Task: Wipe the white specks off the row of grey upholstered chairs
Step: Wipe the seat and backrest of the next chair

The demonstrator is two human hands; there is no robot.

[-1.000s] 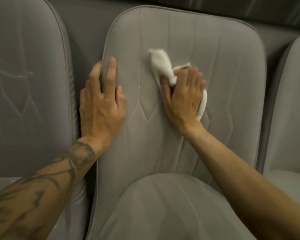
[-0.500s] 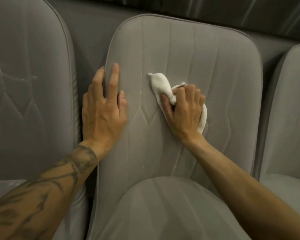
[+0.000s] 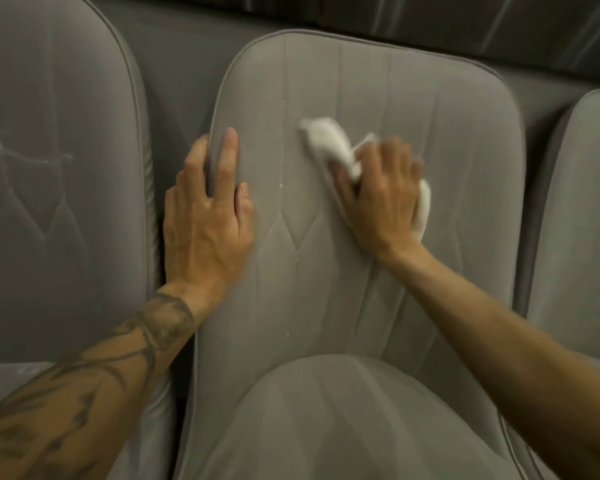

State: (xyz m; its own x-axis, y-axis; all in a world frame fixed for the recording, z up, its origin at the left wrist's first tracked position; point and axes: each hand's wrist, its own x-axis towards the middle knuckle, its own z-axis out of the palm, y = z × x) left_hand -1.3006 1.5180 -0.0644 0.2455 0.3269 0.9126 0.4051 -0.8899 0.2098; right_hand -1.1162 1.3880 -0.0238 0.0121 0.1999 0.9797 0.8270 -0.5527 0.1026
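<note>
A person is wiping the backrest of the middle chair (image 3: 413,133) in a row of grey upholstered chairs. The right hand (image 3: 385,199) is bunching a white cloth (image 3: 326,140) in curled fingers and pressing it to the fabric right of centre, with motion blur smearing both. The left hand (image 3: 205,216) is lying flat, fingers straight, along the backrest's left edge, holding nothing and apparently bracing the chair. Both forearms are reaching forward over the seat cushion (image 3: 343,427). White specks (image 3: 280,183) are dotting the stitched seam between the hands, so the next stroke is likely calling for a sweep leftward and down that seam. The left chair (image 3: 59,168), showing pale marks, and the right chair (image 3: 579,202) are waiting alongside.
</note>
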